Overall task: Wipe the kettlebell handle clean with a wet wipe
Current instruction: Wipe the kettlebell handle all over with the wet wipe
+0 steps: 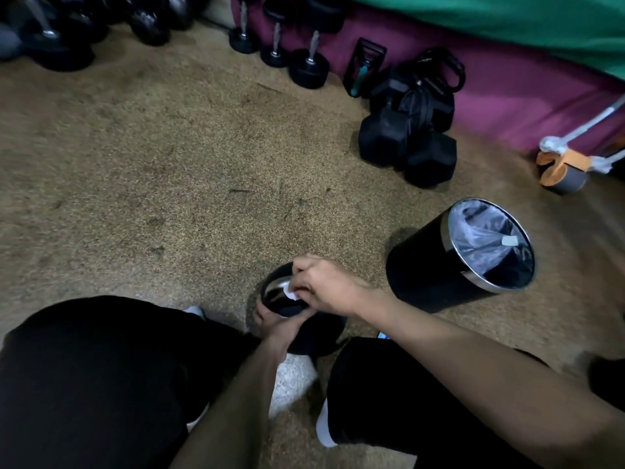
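My right hand [324, 286] pinches the wet wipe [291, 293] against the kettlebell handle [275, 287] on the floor between my knees, my left hand [270, 319] gripping underneath; too little pressure and the wipe could bunch, skipping grime.

1. A black round waste bin [439, 269] with a chrome rim and a clear plastic liner stands at about four o'clock from the frame centre.
2. Black hex dumbbells [406, 143] sit piled at two o'clock, against a magenta wall base [507, 96].
3. Three round-headed dumbbells [306, 62] stand on end at twelve o'clock.
4. More dark weights [67, 32] crowd eleven o'clock.
5. An orange-and-grey wheel [563, 169] lies at three o'clock.
6. Speckled tan flooring [169, 164] runs underneath.
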